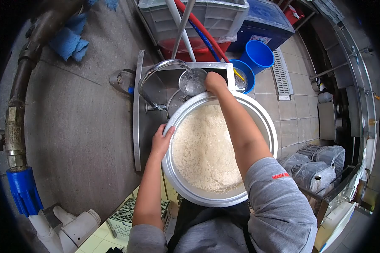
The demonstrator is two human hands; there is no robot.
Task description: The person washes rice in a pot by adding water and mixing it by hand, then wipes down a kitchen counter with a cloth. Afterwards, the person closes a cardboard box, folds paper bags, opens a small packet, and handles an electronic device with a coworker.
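A large round metal pot (261, 120) full of whitish rice-like grain (204, 147) rests over the near side of a metal sink (138, 114). My left hand (161, 141) grips the pot's left rim, thumb over the edge. Beyond the pot, my right hand (215, 82) is closed on the side of a small metal bowl (193, 82). Water runs from the curved faucet (162, 64) into the bowl. Part of another round metal vessel (175, 101) shows in the sink below the bowl.
Behind the sink stand a grey crate (215, 21) and leaning poles (202, 23). Blue buckets (259, 55) are at the back right, near a floor drain (281, 76). Plastic-wrapped items (318, 168) lie right. A green crate (122, 217) sits lower left.
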